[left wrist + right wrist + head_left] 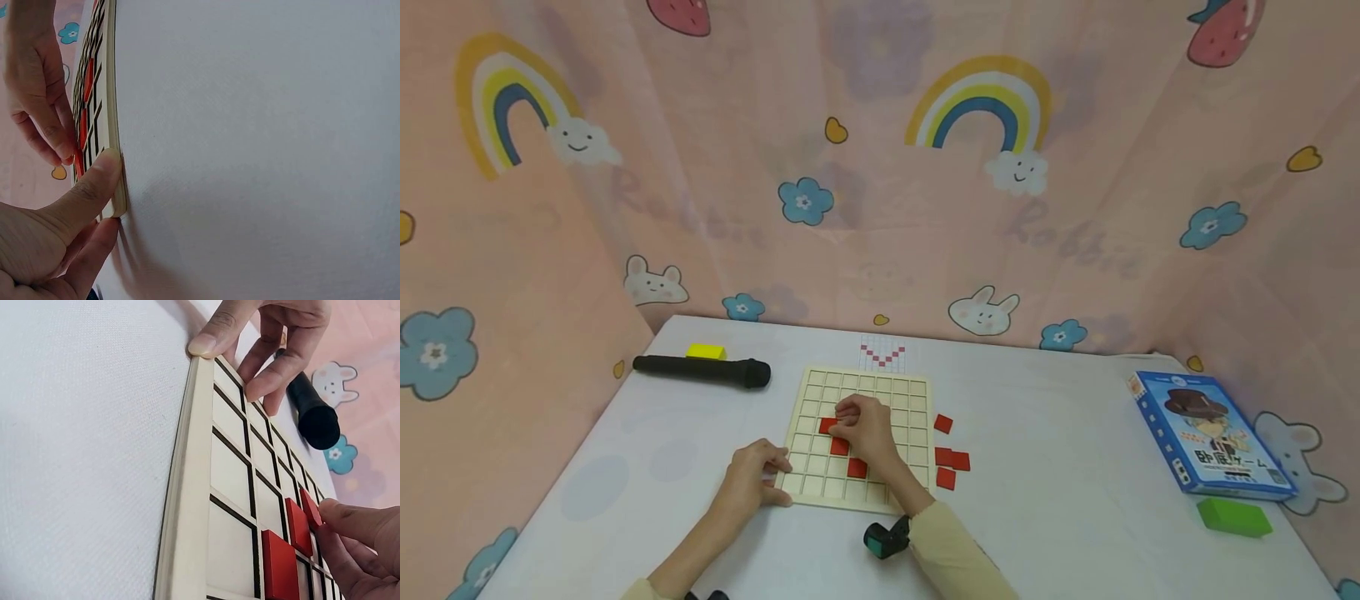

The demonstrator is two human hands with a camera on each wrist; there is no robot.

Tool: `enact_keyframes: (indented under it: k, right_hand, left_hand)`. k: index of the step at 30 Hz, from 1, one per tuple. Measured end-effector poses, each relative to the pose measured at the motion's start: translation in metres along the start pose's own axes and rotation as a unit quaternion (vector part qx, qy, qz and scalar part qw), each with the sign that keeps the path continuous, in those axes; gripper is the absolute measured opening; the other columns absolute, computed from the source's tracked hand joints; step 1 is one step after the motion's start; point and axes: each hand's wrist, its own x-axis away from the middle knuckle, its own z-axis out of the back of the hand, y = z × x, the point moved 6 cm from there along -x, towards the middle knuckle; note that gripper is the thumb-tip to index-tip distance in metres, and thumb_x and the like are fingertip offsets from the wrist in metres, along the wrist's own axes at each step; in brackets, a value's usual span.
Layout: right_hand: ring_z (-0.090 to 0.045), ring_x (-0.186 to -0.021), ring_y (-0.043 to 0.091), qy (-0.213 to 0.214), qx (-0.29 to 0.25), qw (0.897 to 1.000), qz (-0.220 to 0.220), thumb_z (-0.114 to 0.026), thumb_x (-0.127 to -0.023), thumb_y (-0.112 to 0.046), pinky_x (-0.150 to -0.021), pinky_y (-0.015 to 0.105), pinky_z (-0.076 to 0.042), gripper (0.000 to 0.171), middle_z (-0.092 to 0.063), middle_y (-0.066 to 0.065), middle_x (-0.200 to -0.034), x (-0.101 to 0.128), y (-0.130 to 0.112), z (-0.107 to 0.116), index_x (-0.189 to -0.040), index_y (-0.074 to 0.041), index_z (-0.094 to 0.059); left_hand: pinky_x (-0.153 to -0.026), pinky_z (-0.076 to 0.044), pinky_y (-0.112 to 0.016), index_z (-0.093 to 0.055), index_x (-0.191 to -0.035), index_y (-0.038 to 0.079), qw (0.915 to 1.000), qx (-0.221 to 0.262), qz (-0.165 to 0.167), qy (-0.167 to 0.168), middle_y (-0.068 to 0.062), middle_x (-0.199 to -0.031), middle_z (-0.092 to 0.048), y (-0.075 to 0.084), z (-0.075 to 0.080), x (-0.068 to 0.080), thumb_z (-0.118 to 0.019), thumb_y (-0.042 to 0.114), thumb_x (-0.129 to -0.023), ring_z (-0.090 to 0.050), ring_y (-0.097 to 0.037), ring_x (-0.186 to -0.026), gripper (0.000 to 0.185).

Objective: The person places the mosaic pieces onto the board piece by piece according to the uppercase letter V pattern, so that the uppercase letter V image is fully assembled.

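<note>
Your left hand (pixel 752 479), thumb and fingers parted, grips the board's (pixel 812 486) near-left corner — your right hand (pixel 867 429), fingertips nearly together, pinches a red tile (pixel 310 508) on it — and the blue box (pixel 1213 433) reads "卧底ゲーム".

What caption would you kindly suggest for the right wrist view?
Right hand touches red tile; left hand holds gridded board at corner.

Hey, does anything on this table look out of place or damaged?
Nothing looks damaged or spilled. Only the loose red tiles right of the board look untidy, lying at differing angles rather than lined up.
</note>
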Motion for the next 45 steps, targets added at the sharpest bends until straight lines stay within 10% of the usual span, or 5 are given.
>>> enact_keyframes:
  k: [22, 45]
  right_hand:
    - [-0.07, -0.08, 0.025, -0.006, -0.044, 0.999, -0.028, -0.078, -0.076, 0.001, -0.07, 0.026, -0.056, 0.024, -0.07, 0.017, -0.09, -0.001, 0.008, 0.013, -0.096, 0.006, -0.067]
    - [-0.069, -0.085, 0.024, 0.066, -0.001, 0.993, -0.098, -0.077, -0.078, -0.002, -0.079, 0.031, -0.056, 0.028, -0.071, 0.012, -0.096, 0.028, 0.051, 0.121, -0.105, 0.001, -0.067]
  left_hand:
    - [-0.07, -0.055, -0.028, -0.069, -0.077, 0.002, 1.0, 0.001, -0.003, 0.001, -0.007, -0.094, -0.066, 0.002, -0.003, -0.003, -0.089, -0.008, -0.044, -0.065, -0.022, -0.081, 0.04]
    - [-0.066, -0.054, -0.025, -0.068, -0.076, 0.003, 0.9999, -0.011, -0.005, 0.001, -0.006, -0.092, -0.066, 0.001, -0.001, 0.001, -0.089, -0.006, -0.044, -0.065, -0.023, -0.081, 0.04]
